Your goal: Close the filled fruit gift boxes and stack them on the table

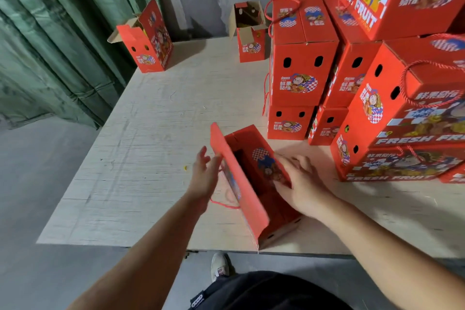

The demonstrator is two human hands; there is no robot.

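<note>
The gift box (pixel 254 184) stands at the near edge of the table (pixel 151 133), its top not yet closed. Far to the left of it an open box (pixel 148 40) waits, probably for its turn. Just left of the gift box, the left hand (pixel 205 176) lies with spread fingers against the raised flap (pixel 236 184), I think to fold it down. On the box's right side, the right hand (pixel 299 184) presses flat on the other flap, to steady it. To the right, the closed boxes (pixel 352 78) are stacked.
</note>
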